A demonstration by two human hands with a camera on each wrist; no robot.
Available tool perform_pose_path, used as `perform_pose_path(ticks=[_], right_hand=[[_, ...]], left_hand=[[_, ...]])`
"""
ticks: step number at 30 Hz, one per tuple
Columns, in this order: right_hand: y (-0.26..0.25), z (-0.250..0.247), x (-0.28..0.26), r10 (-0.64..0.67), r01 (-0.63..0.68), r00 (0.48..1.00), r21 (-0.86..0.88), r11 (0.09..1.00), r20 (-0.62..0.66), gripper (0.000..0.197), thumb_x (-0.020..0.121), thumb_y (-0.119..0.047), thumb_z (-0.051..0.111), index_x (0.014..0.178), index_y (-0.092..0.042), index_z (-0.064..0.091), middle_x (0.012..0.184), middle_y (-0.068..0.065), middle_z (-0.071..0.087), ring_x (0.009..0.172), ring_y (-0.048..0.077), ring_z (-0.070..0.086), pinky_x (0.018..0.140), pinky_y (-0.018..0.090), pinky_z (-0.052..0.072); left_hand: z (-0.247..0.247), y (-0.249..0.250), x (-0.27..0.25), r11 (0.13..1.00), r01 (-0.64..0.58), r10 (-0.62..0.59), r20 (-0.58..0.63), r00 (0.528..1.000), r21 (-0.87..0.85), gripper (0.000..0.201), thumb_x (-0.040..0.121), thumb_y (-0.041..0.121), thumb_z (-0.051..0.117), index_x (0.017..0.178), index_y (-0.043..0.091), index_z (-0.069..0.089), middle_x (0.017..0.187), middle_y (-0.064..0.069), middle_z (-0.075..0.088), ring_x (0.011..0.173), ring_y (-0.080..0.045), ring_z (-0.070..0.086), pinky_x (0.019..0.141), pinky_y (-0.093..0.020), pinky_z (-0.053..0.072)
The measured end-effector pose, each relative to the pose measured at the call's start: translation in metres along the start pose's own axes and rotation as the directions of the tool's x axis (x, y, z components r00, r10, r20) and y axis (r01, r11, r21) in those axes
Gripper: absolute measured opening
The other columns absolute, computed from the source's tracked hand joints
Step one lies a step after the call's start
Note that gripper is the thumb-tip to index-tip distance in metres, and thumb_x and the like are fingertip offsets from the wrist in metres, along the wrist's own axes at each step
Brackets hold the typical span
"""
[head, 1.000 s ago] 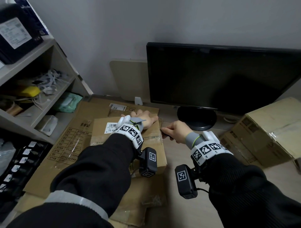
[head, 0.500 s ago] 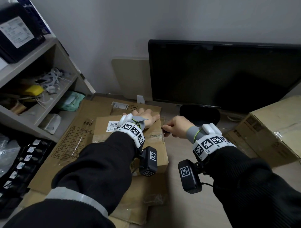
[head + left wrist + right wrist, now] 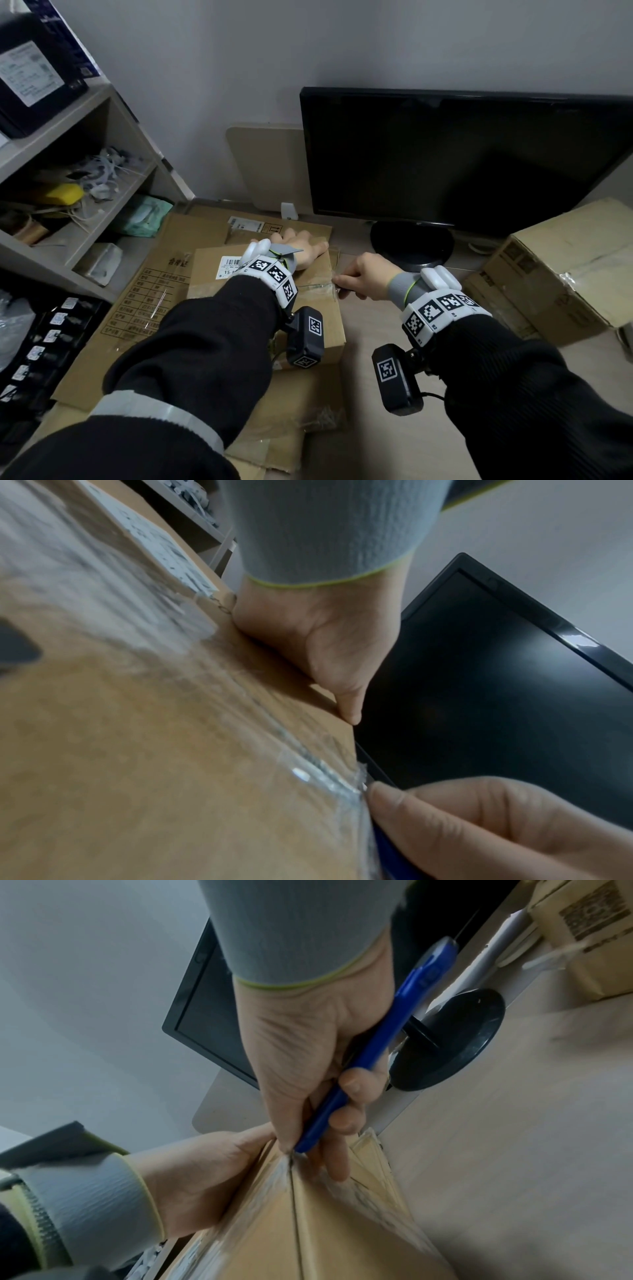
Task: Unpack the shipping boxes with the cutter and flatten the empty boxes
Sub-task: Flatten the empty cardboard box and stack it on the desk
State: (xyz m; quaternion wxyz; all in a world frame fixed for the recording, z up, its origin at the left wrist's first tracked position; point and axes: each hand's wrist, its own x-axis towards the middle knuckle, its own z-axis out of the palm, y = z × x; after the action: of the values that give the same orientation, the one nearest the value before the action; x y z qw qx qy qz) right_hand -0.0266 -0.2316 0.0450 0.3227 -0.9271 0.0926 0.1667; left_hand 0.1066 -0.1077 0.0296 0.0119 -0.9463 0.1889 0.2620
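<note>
A small taped cardboard box (image 3: 318, 325) with a white label sits on flattened cardboard on the desk. My left hand (image 3: 303, 248) lies flat on its far top, palm down, thumb at the right edge (image 3: 349, 710). My right hand (image 3: 363, 275) grips a blue cutter (image 3: 369, 1047) in a fist; its tip meets the clear tape at the end of the top seam (image 3: 291, 1158) on the box's right edge. The blade itself is hidden by tape and fingers. In the left wrist view, the right fingers (image 3: 479, 826) sit at the taped corner.
A black monitor (image 3: 462, 164) on a round stand (image 3: 411, 245) is right behind the box. A larger taped box (image 3: 565, 267) stands at the right. Shelves (image 3: 68, 192) with clutter line the left. Flattened cardboard sheets (image 3: 144, 294) lie under and left of the box.
My right hand has slid slightly toward me along the box's right edge, keeping the cutter at the taped seam. The left hand has stayed pressed on the box top.
</note>
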Motion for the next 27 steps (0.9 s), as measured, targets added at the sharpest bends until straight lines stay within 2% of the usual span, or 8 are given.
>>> perform_pose_path(ticks=[6, 10, 14, 17, 19, 22, 24, 27], right_hand=[[0.002, -0.001, -0.006, 0.015, -0.017, 0.998, 0.027, 0.999, 0.059, 0.04, 0.094, -0.044, 0.052, 0.066, -0.022, 0.071, 0.053, -0.006, 0.055, 0.045, 0.009, 0.044, 0.045, 0.017, 0.038], [0.002, 0.001, -0.015, 0.003, -0.006, 0.989, 0.024, 1.0, 0.151, 0.038, 0.094, -0.042, 0.054, 0.073, -0.018, 0.075, 0.043, -0.009, 0.053, 0.038, 0.003, 0.041, 0.043, 0.014, 0.036], [0.007, 0.007, -0.021, 0.008, -0.019, 0.991, 0.081, 0.997, 0.134, 0.035, 0.092, -0.042, 0.056, 0.078, -0.017, 0.078, 0.055, -0.002, 0.057, 0.043, 0.009, 0.041, 0.041, 0.013, 0.035], [0.007, 0.01, -0.024, 0.024, -0.048, 0.982, 0.125, 0.991, 0.186, 0.033, 0.09, -0.041, 0.059, 0.079, -0.016, 0.077, 0.066, 0.004, 0.067, 0.049, 0.015, 0.044, 0.046, 0.021, 0.039], [0.006, 0.007, -0.024, 0.059, -0.097, 0.979, 0.19, 0.977, 0.197, 0.029, 0.09, -0.036, 0.06, 0.081, -0.014, 0.076, 0.073, 0.001, 0.072, 0.049, 0.013, 0.045, 0.044, 0.022, 0.038], [0.008, -0.001, -0.023, 0.162, -0.195, 0.979, 0.32, 0.927, 0.126, 0.027, 0.093, -0.029, 0.054, 0.077, -0.013, 0.069, 0.064, -0.004, 0.067, 0.046, 0.011, 0.041, 0.039, 0.019, 0.03], [0.009, -0.003, -0.023, 0.24, -0.221, 0.971, 0.437, 0.872, 0.01, 0.031, 0.096, -0.027, 0.048, 0.072, -0.015, 0.063, 0.062, -0.003, 0.061, 0.046, 0.012, 0.039, 0.038, 0.018, 0.027], [0.004, -0.002, -0.023, 0.31, -0.195, 0.943, 0.562, 0.804, -0.117, 0.035, 0.097, -0.033, 0.043, 0.072, -0.015, 0.06, 0.066, -0.001, 0.061, 0.048, 0.013, 0.039, 0.039, 0.019, 0.027]], left_hand=[[0.0, 0.002, -0.004, 1.0, -0.005, 0.005, -0.007, 1.0, 0.007, 0.067, 0.09, 0.068, 0.025, 0.144, 0.029, 0.031, 0.152, -0.007, 0.025, 0.138, -0.035, 0.021, 0.11, -0.059, 0.018], [0.001, 0.001, -0.002, 1.0, -0.008, 0.008, -0.028, 1.0, 0.002, 0.066, 0.091, 0.068, 0.025, 0.144, 0.028, 0.031, 0.151, -0.008, 0.026, 0.137, -0.036, 0.022, 0.11, -0.059, 0.019], [0.003, 0.002, -0.003, 1.0, -0.013, 0.013, -0.04, 0.999, -0.002, 0.068, 0.09, 0.069, 0.024, 0.144, 0.028, 0.031, 0.151, -0.008, 0.027, 0.136, -0.036, 0.024, 0.11, -0.058, 0.02], [0.002, 0.001, -0.003, 1.0, -0.019, 0.018, -0.04, 0.999, -0.024, 0.069, 0.09, 0.069, 0.025, 0.145, 0.028, 0.03, 0.151, -0.009, 0.026, 0.136, -0.037, 0.024, 0.11, -0.056, 0.022], [-0.001, 0.002, -0.007, 0.999, -0.013, 0.012, -0.034, 0.999, -0.04, 0.068, 0.092, 0.067, 0.026, 0.146, 0.026, 0.029, 0.152, -0.01, 0.024, 0.137, -0.036, 0.023, 0.11, -0.051, 0.023], [-0.003, 0.0, -0.011, 0.994, -0.028, 0.025, -0.031, 0.999, -0.103, 0.068, 0.092, 0.065, 0.032, 0.147, 0.025, 0.03, 0.152, -0.009, 0.026, 0.138, -0.035, 0.022, 0.11, -0.048, 0.024], [-0.001, -0.007, -0.01, 0.966, -0.093, 0.074, -0.089, 0.993, -0.239, 0.058, 0.09, 0.06, 0.045, 0.14, 0.03, 0.042, 0.145, -0.007, 0.039, 0.135, -0.031, 0.028, 0.109, -0.045, 0.026], [-0.001, -0.019, -0.015, 0.864, -0.228, 0.141, -0.218, 0.966, -0.45, 0.035, 0.083, 0.04, 0.066, 0.116, 0.042, 0.057, 0.121, 0.017, 0.053, 0.119, -0.008, 0.04, 0.111, -0.052, 0.012]])
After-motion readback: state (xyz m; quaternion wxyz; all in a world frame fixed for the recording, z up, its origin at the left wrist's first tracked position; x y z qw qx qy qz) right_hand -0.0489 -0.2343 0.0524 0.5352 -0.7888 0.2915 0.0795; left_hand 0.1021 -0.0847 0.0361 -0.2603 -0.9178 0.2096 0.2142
